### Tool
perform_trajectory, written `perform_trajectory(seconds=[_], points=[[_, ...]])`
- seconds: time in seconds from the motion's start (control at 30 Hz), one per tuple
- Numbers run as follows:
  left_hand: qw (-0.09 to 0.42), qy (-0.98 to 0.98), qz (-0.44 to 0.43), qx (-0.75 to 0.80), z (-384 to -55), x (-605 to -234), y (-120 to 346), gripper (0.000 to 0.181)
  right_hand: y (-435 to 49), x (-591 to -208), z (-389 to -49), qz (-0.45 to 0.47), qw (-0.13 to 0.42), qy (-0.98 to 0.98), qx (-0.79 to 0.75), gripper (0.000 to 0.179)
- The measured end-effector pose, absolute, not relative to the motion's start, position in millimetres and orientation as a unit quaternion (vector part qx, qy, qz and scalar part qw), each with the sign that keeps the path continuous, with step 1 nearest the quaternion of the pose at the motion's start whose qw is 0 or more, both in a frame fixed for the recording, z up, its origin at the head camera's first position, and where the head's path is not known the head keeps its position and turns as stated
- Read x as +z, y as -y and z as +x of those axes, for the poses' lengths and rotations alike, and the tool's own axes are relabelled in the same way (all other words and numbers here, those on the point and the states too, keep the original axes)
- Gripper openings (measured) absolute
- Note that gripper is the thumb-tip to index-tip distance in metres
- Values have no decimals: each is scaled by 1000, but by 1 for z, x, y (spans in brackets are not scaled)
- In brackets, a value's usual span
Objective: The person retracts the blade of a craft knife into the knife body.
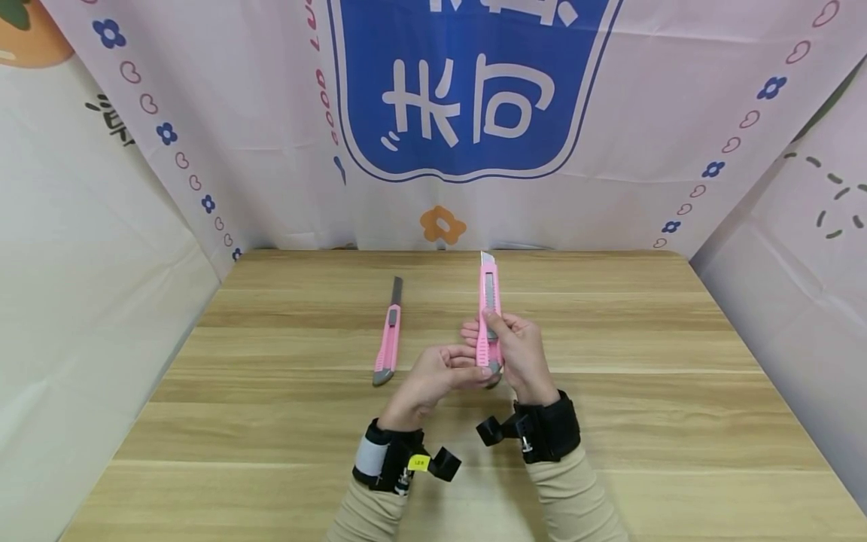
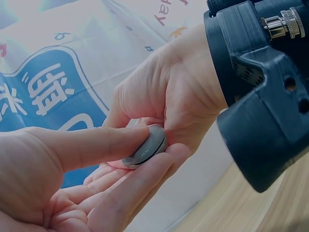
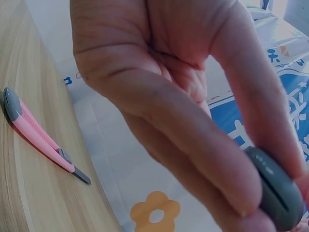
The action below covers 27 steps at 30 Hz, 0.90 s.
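Observation:
A pink utility knife (image 1: 489,290) with a grey end is held upright above the table, a short piece of bright blade showing at its top. My right hand (image 1: 527,352) grips its body from the right, thumb on the front near the slider. From the left, my left hand (image 1: 433,374) pinches the bottom end between thumb and fingers. That grey end cap (image 2: 150,147) shows close up in the left wrist view. A second pink utility knife (image 1: 389,335) lies on the table left of the hands, its dark blade extended away from me.
The wooden table (image 1: 271,421) carries the second knife. A white printed cloth (image 1: 271,165) hangs behind the table's far edge, and pale cloth walls stand on both sides. Both wrists wear black straps with camera mounts (image 1: 443,464).

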State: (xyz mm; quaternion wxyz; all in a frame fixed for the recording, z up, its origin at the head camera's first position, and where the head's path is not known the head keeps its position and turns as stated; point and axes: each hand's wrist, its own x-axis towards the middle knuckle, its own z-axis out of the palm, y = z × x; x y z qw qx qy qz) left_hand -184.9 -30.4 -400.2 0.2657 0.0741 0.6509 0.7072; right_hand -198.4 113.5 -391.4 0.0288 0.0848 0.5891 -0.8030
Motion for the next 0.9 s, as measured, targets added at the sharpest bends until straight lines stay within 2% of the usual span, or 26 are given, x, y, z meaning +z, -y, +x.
perform_trajectory(seconds=[0.47, 0.9], points=[[271, -630, 81, 723, -185, -400, 32, 35, -117, -387, -195, 71, 44, -593, -801, 36], [265, -631, 70, 726, -185, -401, 30, 33, -120, -386, -196, 84, 35, -592, -801, 40]])
